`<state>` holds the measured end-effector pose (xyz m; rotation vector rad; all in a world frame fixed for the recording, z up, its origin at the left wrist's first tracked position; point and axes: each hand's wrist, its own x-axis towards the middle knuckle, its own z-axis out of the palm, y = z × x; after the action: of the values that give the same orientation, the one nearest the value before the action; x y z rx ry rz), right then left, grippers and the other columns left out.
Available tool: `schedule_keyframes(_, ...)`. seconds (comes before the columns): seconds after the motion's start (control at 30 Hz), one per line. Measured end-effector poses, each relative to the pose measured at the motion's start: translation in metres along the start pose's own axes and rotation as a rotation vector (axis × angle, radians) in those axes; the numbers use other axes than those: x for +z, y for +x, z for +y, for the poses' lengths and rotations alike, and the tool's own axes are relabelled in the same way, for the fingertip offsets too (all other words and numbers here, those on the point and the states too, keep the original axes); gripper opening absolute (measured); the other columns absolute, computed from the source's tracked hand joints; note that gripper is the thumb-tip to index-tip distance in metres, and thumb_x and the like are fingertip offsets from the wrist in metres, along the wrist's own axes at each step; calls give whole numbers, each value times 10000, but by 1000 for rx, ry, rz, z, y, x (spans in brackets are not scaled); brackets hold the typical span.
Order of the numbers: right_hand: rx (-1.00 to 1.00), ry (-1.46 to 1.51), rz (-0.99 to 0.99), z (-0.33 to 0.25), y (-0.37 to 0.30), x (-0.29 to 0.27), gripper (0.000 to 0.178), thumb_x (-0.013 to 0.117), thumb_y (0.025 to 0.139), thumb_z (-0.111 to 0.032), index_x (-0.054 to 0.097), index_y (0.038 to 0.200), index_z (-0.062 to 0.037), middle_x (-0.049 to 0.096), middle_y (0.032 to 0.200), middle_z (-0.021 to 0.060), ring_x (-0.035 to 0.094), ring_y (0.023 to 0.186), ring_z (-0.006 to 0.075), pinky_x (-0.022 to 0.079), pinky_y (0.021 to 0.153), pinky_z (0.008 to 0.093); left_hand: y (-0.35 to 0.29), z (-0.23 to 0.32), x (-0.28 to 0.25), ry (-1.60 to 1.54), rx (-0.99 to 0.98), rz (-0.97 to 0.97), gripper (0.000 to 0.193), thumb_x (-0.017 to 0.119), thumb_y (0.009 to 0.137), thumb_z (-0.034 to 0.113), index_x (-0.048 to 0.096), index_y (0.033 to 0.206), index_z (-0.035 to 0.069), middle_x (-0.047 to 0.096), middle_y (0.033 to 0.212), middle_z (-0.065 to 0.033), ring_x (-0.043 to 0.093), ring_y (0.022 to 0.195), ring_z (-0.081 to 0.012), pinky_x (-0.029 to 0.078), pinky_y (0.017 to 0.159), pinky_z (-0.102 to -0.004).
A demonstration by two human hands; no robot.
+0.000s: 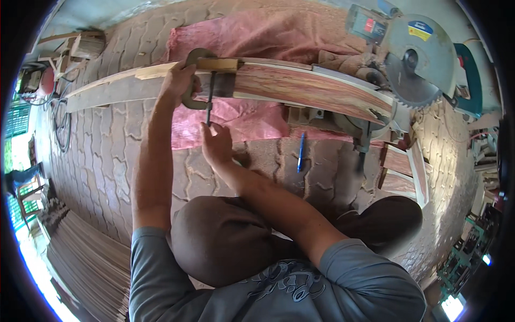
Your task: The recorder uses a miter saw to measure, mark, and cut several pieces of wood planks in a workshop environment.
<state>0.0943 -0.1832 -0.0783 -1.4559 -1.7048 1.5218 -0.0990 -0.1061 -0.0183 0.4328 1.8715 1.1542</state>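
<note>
A grey C-clamp (188,100) sits around a long wooden board and a yellowish wood block (217,65). My left hand (178,81) is closed around the clamp's curved frame. The clamp's dark threaded screw (211,88) runs across the board toward me. At its near end, the fingertips of my right hand (219,144) pinch the screw's end. To the right of the clamp lies a board with reddish wood grain (300,85), reaching to the saw. Off to the left stretches a long pale grey board (115,92).
A miter saw (416,59) with a bare toothed blade stands at the right end of the board. Pink sacking (230,121) lies under the work. A blue pen (301,153) rests on the paving. Grained offcuts (398,181) lie at right, stacked strips (88,252) at lower left.
</note>
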Motion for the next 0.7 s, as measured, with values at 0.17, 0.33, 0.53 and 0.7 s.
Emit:
schedule_keyframes(0.17,102,60,-129,6,11,3,507,691,961,-472,743,1022,29,732,857,216,710,889,377,524,838,454,1,1,0,-9,-9,-30,192,538,1077,265,584,1200,125,648,724,-73,639,543,-190,468,420,-351)
schedule_keyframes(0.33,113,405,-119,9,17,22,434,583,1058,-386,609,1207,21,735,959,213,733,855,314,560,827,412,-1,4,2,-1,-17,9,199,548,1073,268,577,1194,113,655,729,-76,641,542,-188,461,410,-346)
schedule_keyframes(0.53,404,1089,-174,3,16,30,446,465,1123,-373,407,1387,-18,690,1109,255,747,935,366,644,851,459,-1,3,3,-21,0,25,192,552,1062,228,602,1200,105,635,709,-65,621,525,-186,445,412,-347)
schedule_keyframes(0.7,685,1201,-87,-3,21,39,551,519,1080,-510,448,1314,-17,690,1032,224,742,896,369,632,876,497,3,0,4,-9,-4,53,183,554,1065,268,598,1147,110,614,690,-59,597,502,-176,428,396,-342)
